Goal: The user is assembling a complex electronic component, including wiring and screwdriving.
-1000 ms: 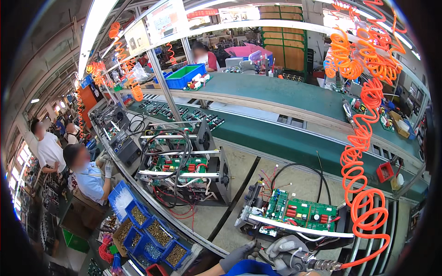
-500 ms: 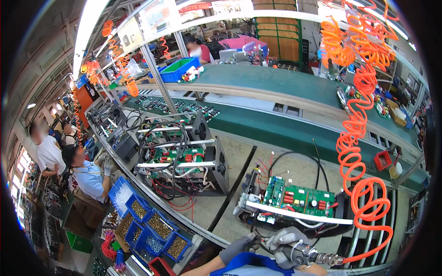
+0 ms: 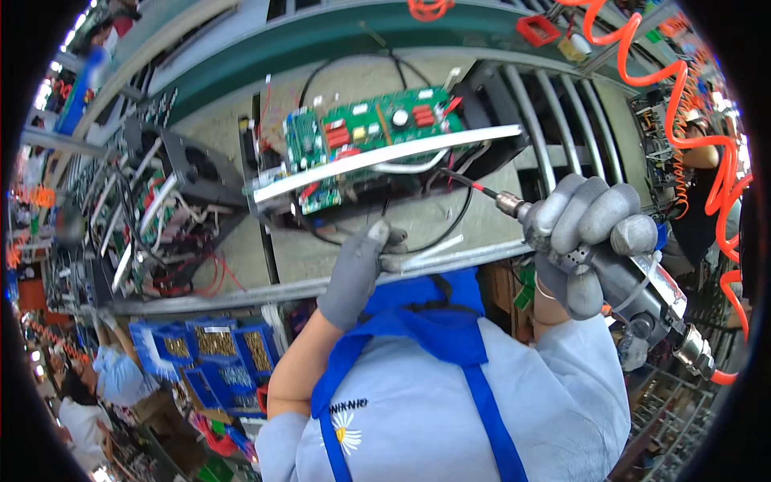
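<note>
My right hand (image 3: pixel 590 221), in a grey glove, is wrapped round an air screwdriver (image 3: pixel 642 301) fed by an orange coiled hose (image 3: pixel 683 88). Its long bit (image 3: pixel 482 189) points left, the tip reaching the near side of an open electronic unit (image 3: pixel 474 161) under the white bar (image 3: pixel 385 157). Green circuit boards (image 3: pixel 377 124) with red parts fill the unit. My left hand (image 3: pixel 357 269), also gloved, is closed by the near side of the unit, close to a black cable (image 3: pixel 458 229). A thin dark piece rises at its fingertips; what they hold is unclear.
Metal rollers (image 3: pixel 550 128) lie right of the unit. Further left stands another unit with fans (image 3: pixel 197 165) and loose wires. Blue bins (image 3: pixel 217 341) of small brass-coloured parts sit below the metal rail (image 3: pixel 185 305). A co-worker in light blue (image 3: pixel 120 373) is at lower left.
My view has tilted down toward my body and turned. The screwdriver has swung out to the right, its bit now directed at the unit. My left hand is now apart from the tool.
</note>
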`<state>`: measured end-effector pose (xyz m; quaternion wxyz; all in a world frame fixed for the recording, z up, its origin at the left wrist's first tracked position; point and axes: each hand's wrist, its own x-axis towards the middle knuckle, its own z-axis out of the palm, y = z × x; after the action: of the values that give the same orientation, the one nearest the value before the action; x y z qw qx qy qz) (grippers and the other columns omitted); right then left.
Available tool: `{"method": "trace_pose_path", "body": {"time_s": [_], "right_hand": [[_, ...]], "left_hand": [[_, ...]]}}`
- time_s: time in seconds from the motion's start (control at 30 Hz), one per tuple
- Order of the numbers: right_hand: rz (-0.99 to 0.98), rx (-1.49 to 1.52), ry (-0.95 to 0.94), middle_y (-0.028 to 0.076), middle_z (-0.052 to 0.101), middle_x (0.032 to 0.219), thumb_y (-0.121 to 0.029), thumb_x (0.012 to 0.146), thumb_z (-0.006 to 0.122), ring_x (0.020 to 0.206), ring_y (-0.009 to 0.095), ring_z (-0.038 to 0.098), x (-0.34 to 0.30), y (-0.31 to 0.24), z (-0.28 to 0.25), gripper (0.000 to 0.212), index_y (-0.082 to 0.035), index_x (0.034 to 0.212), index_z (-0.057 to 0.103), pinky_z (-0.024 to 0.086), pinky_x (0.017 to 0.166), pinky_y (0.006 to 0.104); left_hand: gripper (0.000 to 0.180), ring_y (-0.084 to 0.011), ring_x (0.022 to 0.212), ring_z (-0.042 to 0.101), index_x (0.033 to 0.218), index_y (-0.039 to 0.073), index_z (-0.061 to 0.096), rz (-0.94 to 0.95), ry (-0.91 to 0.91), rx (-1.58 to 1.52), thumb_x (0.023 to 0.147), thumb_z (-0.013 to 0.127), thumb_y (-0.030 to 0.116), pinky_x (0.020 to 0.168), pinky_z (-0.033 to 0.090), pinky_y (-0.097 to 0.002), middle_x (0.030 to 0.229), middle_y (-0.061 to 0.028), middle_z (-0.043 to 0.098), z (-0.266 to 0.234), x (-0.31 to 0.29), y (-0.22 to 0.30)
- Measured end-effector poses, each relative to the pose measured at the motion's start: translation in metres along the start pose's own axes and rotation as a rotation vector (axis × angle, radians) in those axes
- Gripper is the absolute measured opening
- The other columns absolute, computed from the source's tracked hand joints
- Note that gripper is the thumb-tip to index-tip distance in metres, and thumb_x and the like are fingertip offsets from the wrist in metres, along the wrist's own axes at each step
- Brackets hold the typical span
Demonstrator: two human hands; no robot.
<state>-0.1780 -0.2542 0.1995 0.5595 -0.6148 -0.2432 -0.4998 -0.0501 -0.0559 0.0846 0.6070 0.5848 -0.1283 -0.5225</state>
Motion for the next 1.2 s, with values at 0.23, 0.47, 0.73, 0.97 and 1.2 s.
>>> {"method": "trace_pose_path", "body": {"time_s": [0.23, 0.47, 0.73, 0.97, 1.2], "right_hand": [[0.066, -0.318, 0.163, 0.012, 0.058, 0.095, 0.0, 0.08, 0.066, 0.076, 0.018, 0.062, -0.005, -0.03, -0.057, 0.036, -0.002, 0.113, 0.052, 0.055, 0.07, 0.033], [0.178, -0.444, 0.123, 0.01, 0.062, 0.096, 0.011, 0.077, 0.054, 0.08, 0.014, 0.065, 0.009, -0.006, -0.104, 0.037, 0.0, 0.112, 0.054, 0.055, 0.075, 0.0293], [0.378, -0.323, 0.241, 0.012, 0.06, 0.102, 0.005, 0.081, 0.052, 0.081, 0.018, 0.063, 0.016, 0.014, -0.129, 0.037, 0.0, 0.117, 0.053, 0.053, 0.074, 0.0315], [0.435, -0.28, 0.246, 0.009, 0.065, 0.1, 0.002, 0.084, 0.059, 0.083, 0.015, 0.065, 0.024, 0.018, -0.142, 0.034, -0.001, 0.117, 0.057, 0.056, 0.075, 0.0304], [0.457, -0.359, 0.222, 0.015, 0.062, 0.103, -0.002, 0.084, 0.048, 0.083, 0.02, 0.065, 0.026, 0.028, -0.147, 0.041, 0.004, 0.124, 0.052, 0.053, 0.077, 0.0318]], "left_hand": [[0.025, -0.0052, 0.068, 0.048, 0.101, 0.001, 0.064, 0.446, 0.082, 0.477, 0.089, 0.066, 0.023, 0.059, 0.039, -0.0217, 0.073, 0.0032, 0.052, 0.064, 0.039, 0.043], [0.04, -0.0289, 0.083, 0.061, 0.104, 0.012, 0.063, 1.041, 0.079, 1.132, 0.072, 0.08, 0.027, 0.071, 0.05, -0.0407, 0.092, -0.0093, 0.06, 0.116, 0.14, 0.064], [0.041, -0.0297, 0.095, 0.063, 0.101, 0.015, 0.069, 0.736, -0.187, 1.438, 0.07, 0.079, 0.04, 0.077, 0.051, -0.0438, 0.096, -0.0095, 0.062, 0.132, 0.18, 0.081], [0.054, -0.0301, 0.092, 0.063, 0.092, 0.007, 0.069, 0.707, -0.206, 1.63, 0.07, 0.075, 0.057, 0.076, 0.052, -0.0446, 0.094, -0.0131, 0.061, 0.152, 0.187, 0.079], [0.057, -0.0332, 0.085, 0.065, 0.086, 0.006, 0.065, 0.647, -0.328, 1.556, 0.075, 0.067, 0.061, 0.07, 0.05, -0.0447, 0.09, -0.0139, 0.064, 0.146, 0.197, 0.076]]}}
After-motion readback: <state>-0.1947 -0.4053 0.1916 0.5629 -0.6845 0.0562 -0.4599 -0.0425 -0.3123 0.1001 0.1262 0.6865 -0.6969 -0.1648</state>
